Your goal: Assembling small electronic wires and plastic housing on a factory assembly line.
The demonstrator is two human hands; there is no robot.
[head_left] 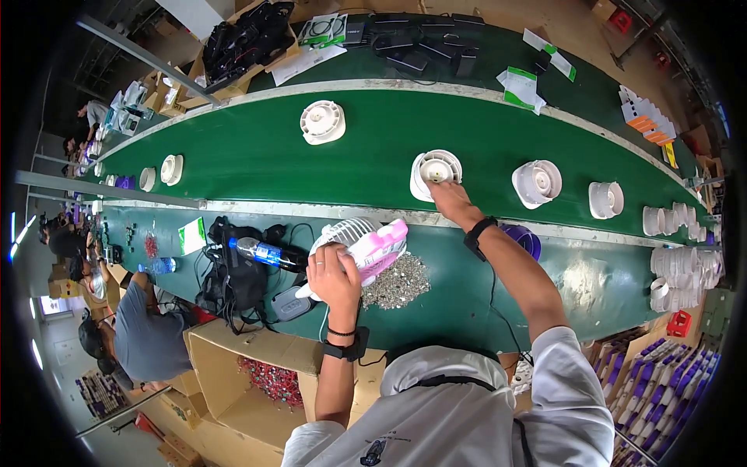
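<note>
My left hand (333,274) is wrapped around a white plastic grille housing with a pink part (380,244), tilted above the near bench. My right hand (453,201) reaches across to the green conveyor belt (373,167). Its fingers grip the near rim of a round white plastic housing (437,162) sitting on the belt; their tips are partly hidden in its opening. Below the pink part lies a heap of small metal screws (401,282). A purple plastic ring (523,241) stands beside my right forearm.
More white housings (537,184) sit along the belt, and others are stacked (685,278) at the right. Left of my left hand are a dark drink bottle (268,254) and a black bag (232,276). An open carton (233,366) stands close below. Another person (148,327) sits at the left.
</note>
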